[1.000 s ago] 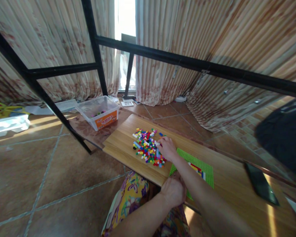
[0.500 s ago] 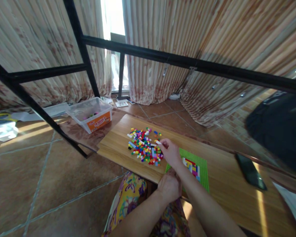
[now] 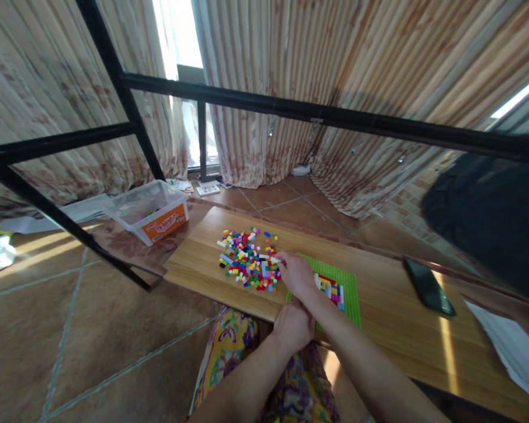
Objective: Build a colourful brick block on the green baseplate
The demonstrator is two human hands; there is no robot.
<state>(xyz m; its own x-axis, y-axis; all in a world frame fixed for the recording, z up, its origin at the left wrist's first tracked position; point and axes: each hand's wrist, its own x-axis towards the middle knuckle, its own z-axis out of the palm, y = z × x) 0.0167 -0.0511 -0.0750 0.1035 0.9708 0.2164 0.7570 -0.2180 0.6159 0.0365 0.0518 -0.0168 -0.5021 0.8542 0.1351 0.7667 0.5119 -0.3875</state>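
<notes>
Wooden tabletop [image 3: 388, 299]: bricks [image 3: 247, 258] toward left end, likely light, rigid; pinch sides. Right hand [image 3: 296, 275] pinches white brick [image 3: 274, 259]. Left hand [image 3: 293, 325] at front edge: grip hidden.

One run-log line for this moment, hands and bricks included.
right hand: at loose brick pile, grip unclear | left hand: by green baseplate | brick rows: on baseplate, partly hidden by right forearm | phone: on wooden tabletop
</notes>
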